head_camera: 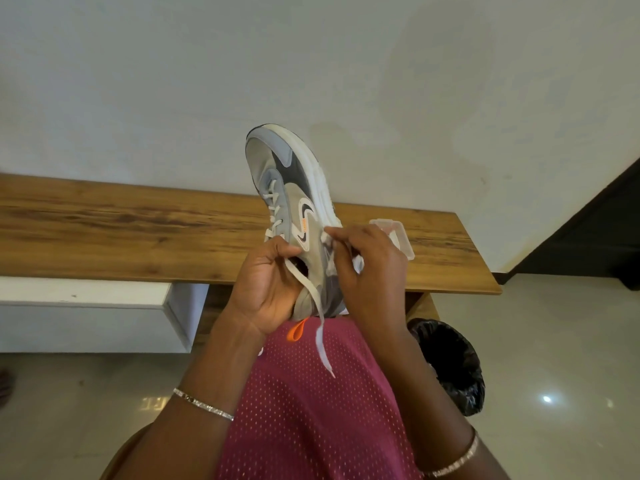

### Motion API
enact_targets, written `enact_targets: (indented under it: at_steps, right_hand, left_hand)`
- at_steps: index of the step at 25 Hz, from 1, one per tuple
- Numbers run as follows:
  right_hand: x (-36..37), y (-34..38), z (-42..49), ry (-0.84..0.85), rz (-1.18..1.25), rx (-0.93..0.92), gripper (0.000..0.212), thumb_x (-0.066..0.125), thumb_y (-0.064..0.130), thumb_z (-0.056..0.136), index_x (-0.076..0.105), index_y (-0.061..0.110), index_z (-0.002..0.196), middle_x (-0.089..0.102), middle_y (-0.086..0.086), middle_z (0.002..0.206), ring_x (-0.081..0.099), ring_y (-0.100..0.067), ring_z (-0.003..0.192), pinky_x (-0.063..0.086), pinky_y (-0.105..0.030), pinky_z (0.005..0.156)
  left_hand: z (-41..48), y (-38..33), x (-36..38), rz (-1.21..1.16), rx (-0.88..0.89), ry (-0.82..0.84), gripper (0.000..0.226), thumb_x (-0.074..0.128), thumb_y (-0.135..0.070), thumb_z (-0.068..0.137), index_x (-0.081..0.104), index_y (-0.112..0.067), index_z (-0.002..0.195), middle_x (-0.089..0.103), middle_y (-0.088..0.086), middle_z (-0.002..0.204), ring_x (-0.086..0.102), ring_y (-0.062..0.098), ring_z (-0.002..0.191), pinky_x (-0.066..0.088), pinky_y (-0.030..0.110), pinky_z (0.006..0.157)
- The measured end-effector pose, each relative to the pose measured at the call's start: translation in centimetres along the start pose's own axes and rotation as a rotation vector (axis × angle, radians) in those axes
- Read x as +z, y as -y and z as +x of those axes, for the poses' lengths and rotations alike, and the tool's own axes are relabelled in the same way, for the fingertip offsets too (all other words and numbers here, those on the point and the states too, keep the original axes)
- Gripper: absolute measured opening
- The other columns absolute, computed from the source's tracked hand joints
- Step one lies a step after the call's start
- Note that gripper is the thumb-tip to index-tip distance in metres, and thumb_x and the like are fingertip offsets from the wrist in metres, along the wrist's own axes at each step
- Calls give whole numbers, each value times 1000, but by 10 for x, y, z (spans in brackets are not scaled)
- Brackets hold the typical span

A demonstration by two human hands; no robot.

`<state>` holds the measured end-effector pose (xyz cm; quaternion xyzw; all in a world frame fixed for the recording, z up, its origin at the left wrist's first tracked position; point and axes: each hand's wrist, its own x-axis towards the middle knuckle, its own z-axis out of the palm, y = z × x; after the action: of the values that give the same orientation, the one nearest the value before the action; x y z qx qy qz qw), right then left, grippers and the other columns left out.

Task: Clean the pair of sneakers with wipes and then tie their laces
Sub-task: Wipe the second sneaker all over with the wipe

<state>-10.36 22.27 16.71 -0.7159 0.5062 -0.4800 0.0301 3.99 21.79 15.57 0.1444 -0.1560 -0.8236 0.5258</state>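
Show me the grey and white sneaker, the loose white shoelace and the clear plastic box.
Grey and white sneaker (298, 178): head view, dark side panel.
Loose white shoelace (319, 344): head view, hanging flat end.
Clear plastic box (401, 237): head view, top surface.

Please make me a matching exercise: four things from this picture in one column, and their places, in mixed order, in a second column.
1 sneaker
2 loose lace end
3 clear box
4 black-lined bin

a on the floor
b on the wooden shelf
c gripped at its heel by the left hand
d hanging over the maroon mesh cloth

Pairs: 1c, 2d, 3b, 4a
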Motion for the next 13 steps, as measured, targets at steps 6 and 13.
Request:
enact_targets:
  at_steps: [6,13]
  right_hand:
    - [8,5,22,17,81,72,17,66,6,90,75,14,103,73,3,96,65,-9,88,57,-36,76]
    - [-12,3,-43,-25,-13,81,23,73,6,87,74,14,109,72,6,97,64,-8,81,58,-30,65]
  left_hand:
    - [1,4,-3,21,114,18,77,45,14,65,52,-6,139,66,20,123,63,34,116,50,47,103]
    - [4,7,-7,55,131,-88,72,36,19,68,58,-10,130,69,18,121,67,33,112,55,47,95]
